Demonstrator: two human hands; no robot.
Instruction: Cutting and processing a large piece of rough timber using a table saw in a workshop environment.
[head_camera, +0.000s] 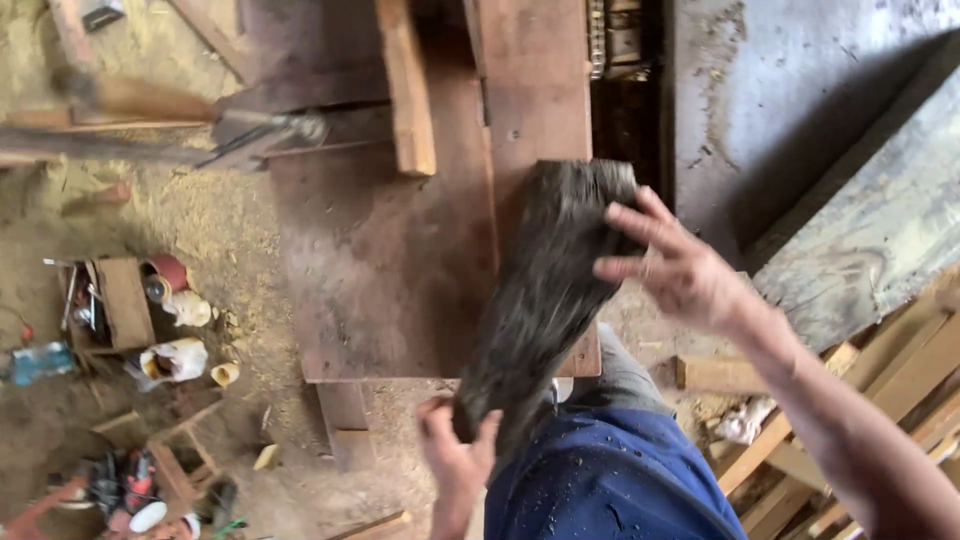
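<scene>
left hand (455, 455) raised, grip seemingly closed; right hand (675, 265) reaches forward, fingers spread.

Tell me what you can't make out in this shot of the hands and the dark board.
- Dark board: head view, motion blur smears its surface.
- Left hand: wrist cut off by the bottom edge; fingertips hidden behind the board.
- Right hand: blurred; grip unclear.
- Floor clutter: too small to identify.
</scene>
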